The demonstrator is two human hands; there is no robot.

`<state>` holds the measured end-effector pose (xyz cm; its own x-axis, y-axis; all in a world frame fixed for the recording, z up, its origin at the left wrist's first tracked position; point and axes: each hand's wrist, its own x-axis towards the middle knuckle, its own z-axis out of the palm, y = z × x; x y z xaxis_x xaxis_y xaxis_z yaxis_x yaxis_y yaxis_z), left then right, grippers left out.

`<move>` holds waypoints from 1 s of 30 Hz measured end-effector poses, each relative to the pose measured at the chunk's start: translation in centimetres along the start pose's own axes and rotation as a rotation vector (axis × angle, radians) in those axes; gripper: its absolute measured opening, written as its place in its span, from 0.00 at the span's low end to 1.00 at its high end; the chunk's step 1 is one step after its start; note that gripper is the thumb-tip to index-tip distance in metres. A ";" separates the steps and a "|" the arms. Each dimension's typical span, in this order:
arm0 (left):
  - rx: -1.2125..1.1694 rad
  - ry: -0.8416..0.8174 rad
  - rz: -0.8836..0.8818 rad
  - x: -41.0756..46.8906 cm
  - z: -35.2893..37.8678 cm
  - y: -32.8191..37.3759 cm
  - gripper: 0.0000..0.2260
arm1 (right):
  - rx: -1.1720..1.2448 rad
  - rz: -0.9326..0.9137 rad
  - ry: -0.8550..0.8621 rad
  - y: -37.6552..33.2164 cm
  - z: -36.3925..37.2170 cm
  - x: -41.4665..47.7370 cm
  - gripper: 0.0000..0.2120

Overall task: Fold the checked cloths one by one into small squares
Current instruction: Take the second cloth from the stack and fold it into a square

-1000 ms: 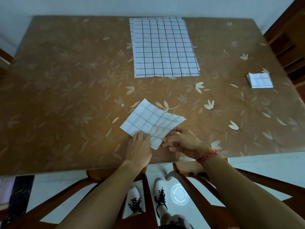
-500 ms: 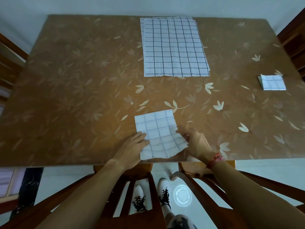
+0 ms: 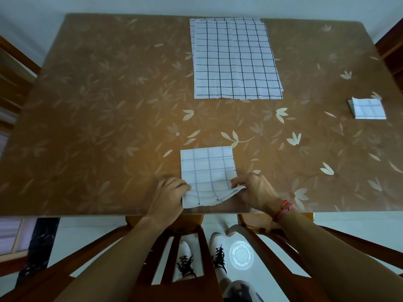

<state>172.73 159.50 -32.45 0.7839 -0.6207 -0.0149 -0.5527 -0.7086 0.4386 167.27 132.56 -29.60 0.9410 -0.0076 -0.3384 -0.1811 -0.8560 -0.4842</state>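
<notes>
Head view: a person looks down on a brown table (image 3: pixel 98 105) with a pale leaf pattern; both hands are at the lower middle of the frame.
Half-folded cloth (image 3: pixel 207 168): a white checked piece at the lower middle of the frame, close to the near table edge. Its far part lies flat on the table and its near edge is wavy and a little raised.
Left hand (image 3: pixel 168 197): at the lower left corner of this cloth, with the fingers curled and gripping the cloth edge there.
Right hand (image 3: pixel 255 190): at the lower right corner of the same cloth. The fingers pinch this corner, which is rumpled and lifted from the table.
Cloth and hands: the cloth lies between the two hands. Each hand holds one near corner, and the far corners are free.
Stack of unfolded cloths (image 3: pixel 235 59): upper middle of the frame, flat at the far table edge, well apart from the hands. Several layers show at its edges.
Folded square (image 3: pixel 368 109): right side of the frame, small and flat, well apart from the stack and from the hands.
Bracelet (image 3: pixel 283 209): red-pink, on the right wrist.
Chair (image 3: pixel 192 225): wooden, under the near table edge, bottom middle of the frame.
Shoes (image 3: pixel 185 256): white with black laces, on a pale floor, seen through the chair.
</notes>
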 end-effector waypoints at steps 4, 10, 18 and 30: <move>-0.023 0.021 -0.066 0.2 0.0 -0.3 0.13 | 0.061 0.057 0.014 -0.1 -0.1 0.3 0.07; -0.114 0.104 -0.198 1.0 -0.8 -0.1 0.09 | 0.134 0.167 0.051 -0.1 -0.3 1.4 0.09; -0.215 0.085 -0.394 2.6 -0.7 -0.6 0.12 | 0.226 0.189 0.087 -0.2 -0.4 3.6 0.09; -0.285 0.034 -0.511 3.8 -0.2 -1.2 0.07 | 0.164 0.218 0.138 0.1 0.5 6.3 0.06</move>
<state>176.46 158.03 -32.79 0.9424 -0.2089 -0.2612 -0.0077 -0.7942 0.6076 173.05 132.70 -32.23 0.9030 -0.2617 -0.3407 -0.4158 -0.7320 -0.5398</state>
